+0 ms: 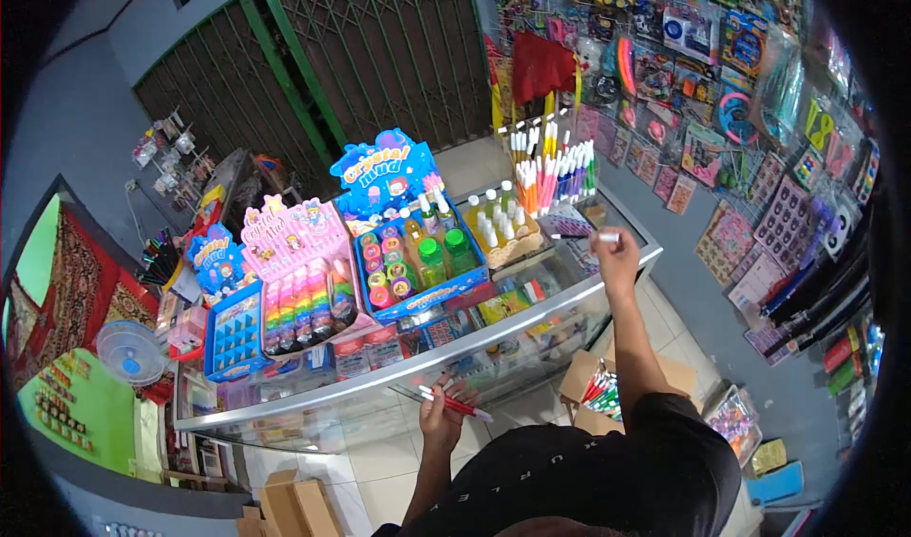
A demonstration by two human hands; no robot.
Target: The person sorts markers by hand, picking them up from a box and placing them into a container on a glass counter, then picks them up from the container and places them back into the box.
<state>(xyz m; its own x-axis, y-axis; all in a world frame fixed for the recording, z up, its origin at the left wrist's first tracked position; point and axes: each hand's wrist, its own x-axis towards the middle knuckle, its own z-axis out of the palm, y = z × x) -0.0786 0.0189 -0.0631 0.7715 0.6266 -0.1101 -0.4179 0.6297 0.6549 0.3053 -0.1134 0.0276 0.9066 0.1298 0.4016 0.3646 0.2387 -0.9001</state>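
Note:
My left hand [439, 423] is closed around red markers [461, 406] with white ends, held low in front of the glass counter's front edge. Over the counter's right end, my right hand [619, 257] pinches a marker [606, 237] by its white cap; a dark length shows to the left of the fingers. Just beyond that hand stands a group of upright markers [553, 172] in orange, red, blue, purple and green, mostly with white tops. Small white-capped bottles [500, 219] fill a tan tray left of them.
Along the glass counter [531, 321] stand Crystal Mud display boxes [394, 172] with tubs, bottles and rainbow tubes. On the floor, an open carton [600, 395] holds many markers. Packaged toys [691, 34] cover the right wall. A fan [131, 352] is at left.

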